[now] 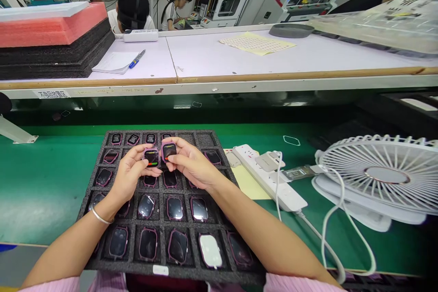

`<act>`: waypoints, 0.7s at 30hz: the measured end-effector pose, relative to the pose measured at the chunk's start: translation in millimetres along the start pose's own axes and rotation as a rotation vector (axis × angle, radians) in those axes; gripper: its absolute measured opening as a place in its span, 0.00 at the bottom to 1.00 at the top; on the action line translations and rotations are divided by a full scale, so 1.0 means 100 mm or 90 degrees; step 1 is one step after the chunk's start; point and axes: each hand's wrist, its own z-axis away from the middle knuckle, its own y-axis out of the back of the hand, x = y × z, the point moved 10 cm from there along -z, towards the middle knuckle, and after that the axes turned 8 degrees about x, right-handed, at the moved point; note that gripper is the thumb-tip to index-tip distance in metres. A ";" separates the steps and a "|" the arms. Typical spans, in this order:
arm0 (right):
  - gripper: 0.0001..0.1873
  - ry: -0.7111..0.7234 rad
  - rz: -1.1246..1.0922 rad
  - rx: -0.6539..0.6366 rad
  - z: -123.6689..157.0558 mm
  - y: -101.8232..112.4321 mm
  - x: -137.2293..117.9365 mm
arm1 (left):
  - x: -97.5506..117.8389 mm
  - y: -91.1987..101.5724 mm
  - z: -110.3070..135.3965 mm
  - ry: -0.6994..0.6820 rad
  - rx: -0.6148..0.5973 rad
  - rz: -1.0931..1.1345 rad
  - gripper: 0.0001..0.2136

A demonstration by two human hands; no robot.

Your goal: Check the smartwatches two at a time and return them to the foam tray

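Note:
A black foam tray (160, 221) with square compartments lies before me, several purple-rimmed smartwatch bodies in it. My left hand (132, 166) is closed on one watch body (151, 157), its screen lit with green and red marks. Close beside it, my right hand (191, 162) pinches a second watch body (169, 150), whose screen is lit too. Both are held above the tray's upper rows, screens facing me. In the front row one compartment holds a piece with a white face (210, 251). The far-row watches show white text; most others are dark.
Right of the tray are a white power strip (270, 178) with cables and a white fan (383, 175). A raised shelf (198, 61) carries foam sheets (51, 32), a notepad, a pen (137, 59) and a yellow sheet (256, 43). Other people sit beyond it.

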 end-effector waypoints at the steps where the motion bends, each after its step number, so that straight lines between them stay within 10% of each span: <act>1: 0.22 0.000 -0.001 0.000 0.00 0.00 0.00 | 0.00 0.00 0.00 0.000 -0.001 0.001 0.21; 15: 0.19 0.032 -0.014 0.001 -0.03 0.00 -0.07 | 0.02 -0.02 -0.03 0.000 -0.005 0.034 0.21; 21: 0.19 0.149 0.007 -0.012 -0.31 -0.11 -0.74 | -0.17 -0.08 -0.03 0.040 -0.019 0.013 0.23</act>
